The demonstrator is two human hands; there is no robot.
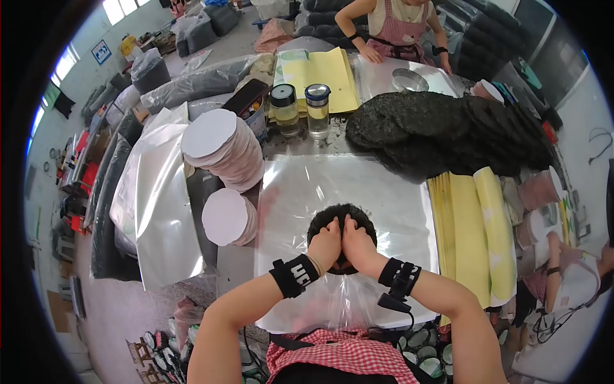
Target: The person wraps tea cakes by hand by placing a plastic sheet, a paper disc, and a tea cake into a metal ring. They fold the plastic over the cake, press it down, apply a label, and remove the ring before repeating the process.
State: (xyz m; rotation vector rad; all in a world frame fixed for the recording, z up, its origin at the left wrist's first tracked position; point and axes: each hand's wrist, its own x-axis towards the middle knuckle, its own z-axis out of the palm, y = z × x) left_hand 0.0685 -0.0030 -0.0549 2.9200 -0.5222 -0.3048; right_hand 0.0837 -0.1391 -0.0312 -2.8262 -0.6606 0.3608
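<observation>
L hand [326, 244] + R hand [359, 246]: side by side, touching, both pressed onto 1 dark round disc [339, 214].
Fingers bent down on it; gripping or only pressing, can't tell. Disc lies mid clear plastic sheet [384, 192], near half hidden under hands. Black wristbands [294, 275]: 2, 1 per wrist. Left: 2 stacks of white round discs [220, 147]. Beyond: 2 lidded jars [285, 110], 1 heap of dark discs [448, 125] (no. unreadable), yellow sheets [323, 73] far + more at right. Opposite: 1 person [400, 25], head cut off, hands on silvery sheet [384, 73] w/ 1 metal ring [409, 80].
</observation>
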